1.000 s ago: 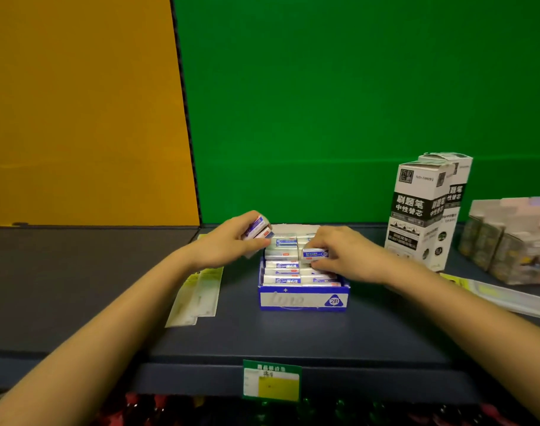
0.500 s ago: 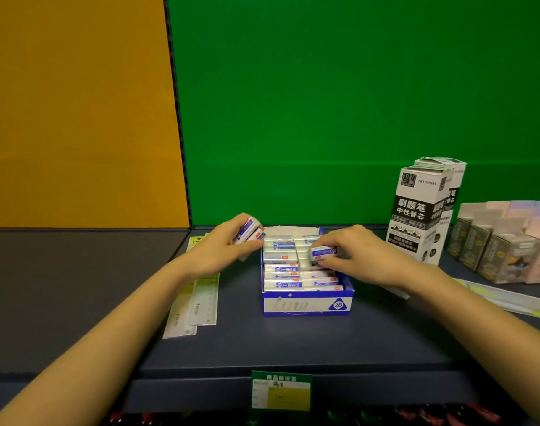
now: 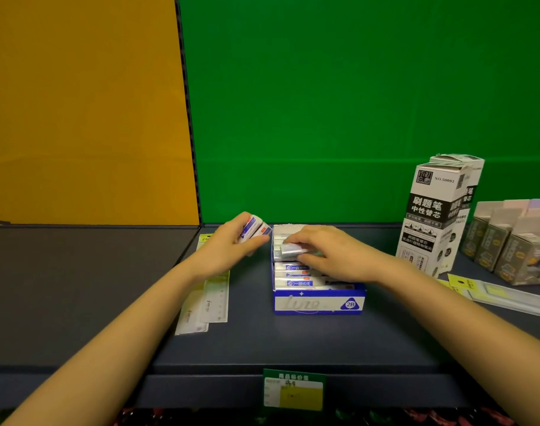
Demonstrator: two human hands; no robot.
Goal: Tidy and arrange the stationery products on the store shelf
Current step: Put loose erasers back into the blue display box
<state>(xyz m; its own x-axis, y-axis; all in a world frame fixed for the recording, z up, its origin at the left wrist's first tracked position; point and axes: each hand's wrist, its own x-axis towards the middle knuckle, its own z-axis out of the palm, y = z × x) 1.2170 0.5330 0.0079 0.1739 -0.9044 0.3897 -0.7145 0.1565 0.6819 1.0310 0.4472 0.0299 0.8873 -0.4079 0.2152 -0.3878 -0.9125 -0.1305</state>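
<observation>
the left hand (image 3: 231,245) hovers just left of the blue display box (image 3: 317,303), its fingers curled round two erasers (image 3: 254,229) in white, blue and red sleeves; the thumb lies along their near side, the other fingers wrap behind, and the ends of both erasers stick out past the fingertips toward the box's back left corner, close to it, though whether they touch it cannot be told. the right hand (image 3: 336,256) lies over the back half of the box, palm down, pinching a single eraser (image 3: 293,249) between the forefinger above and the thumb below; this one is blurred, and it sits on or just over the left column of the packed erasers (image 3: 296,275), which of the two i cannot tell. the remaining right fingers are bent loosely over the right column and hide it. in front of the hand three rows of erasers lie flat in the box with their blue labels up. the box stands on the dark shelf (image 3: 262,342). two ruler packs (image 3: 208,302) lie flat to its left, partly hidden by the left wrist. tall refill cartons (image 3: 437,216) stand upright to the right, with small boxes (image 3: 508,245) beyond them and a yellow-edged flat pack (image 3: 496,295) in front. a green price tag (image 3: 293,390) hangs on the shelf's front edge.
</observation>
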